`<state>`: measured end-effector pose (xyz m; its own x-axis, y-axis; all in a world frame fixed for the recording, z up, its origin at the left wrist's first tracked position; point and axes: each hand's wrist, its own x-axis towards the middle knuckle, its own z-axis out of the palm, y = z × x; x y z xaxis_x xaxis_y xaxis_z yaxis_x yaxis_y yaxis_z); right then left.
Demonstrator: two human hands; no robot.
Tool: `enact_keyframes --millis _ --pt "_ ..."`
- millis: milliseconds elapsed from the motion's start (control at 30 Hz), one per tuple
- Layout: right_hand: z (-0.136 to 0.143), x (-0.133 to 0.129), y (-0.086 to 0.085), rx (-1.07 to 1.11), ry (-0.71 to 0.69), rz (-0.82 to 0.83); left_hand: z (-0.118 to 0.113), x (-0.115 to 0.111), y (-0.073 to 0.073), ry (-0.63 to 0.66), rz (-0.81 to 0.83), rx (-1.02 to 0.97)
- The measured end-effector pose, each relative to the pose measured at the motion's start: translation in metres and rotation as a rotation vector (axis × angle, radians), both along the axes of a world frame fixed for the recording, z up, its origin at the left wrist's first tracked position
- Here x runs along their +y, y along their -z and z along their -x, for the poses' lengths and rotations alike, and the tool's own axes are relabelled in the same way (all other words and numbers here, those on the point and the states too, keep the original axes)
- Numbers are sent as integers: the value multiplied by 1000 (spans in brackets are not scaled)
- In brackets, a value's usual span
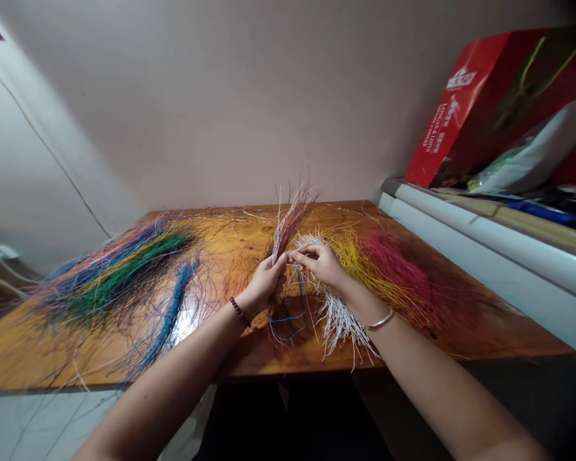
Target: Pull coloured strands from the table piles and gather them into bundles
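Observation:
My left hand (269, 280) is closed round a bundle of thin wires (290, 221), reddish-brown and white, that fans upward above the fist. More strands of it hang below, some blue and orange. Beside it, my right hand (317, 259) pinches with thumb and forefinger close to the left thumb; a thin pale strand seems to lie between the fingertips, too fine to be sure. Under the right wrist lies a bunch of white wires (338, 323). Yellow wires (365, 272) and pink wires (400, 266) are spread to the right of it.
On the left of the wooden table (240, 362) lie green wires (120, 275) and a blue bundle (173, 310), with loose ends over the front edge. A red paper bag (465, 109) stands on a white ledge (484, 230) at the right. A wall closes off the back.

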<state>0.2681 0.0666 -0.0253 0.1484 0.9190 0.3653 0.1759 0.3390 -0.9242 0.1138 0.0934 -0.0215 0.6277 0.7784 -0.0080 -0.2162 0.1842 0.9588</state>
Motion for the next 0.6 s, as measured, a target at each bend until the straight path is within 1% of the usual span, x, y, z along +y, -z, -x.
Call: enact_keyframes --millis 167,400,500,600 --pt "1 1 4 23 13 3 -1 2 5 3 14 -27" --pt "4 1 5 84 3 32 1 3 5 -3 56 -45" --pt "5 1 4 102 29 43 1 3 4 -22 47 -19" --pt "5 1 3 155 67 92 1 3 4 -15 34 -3"
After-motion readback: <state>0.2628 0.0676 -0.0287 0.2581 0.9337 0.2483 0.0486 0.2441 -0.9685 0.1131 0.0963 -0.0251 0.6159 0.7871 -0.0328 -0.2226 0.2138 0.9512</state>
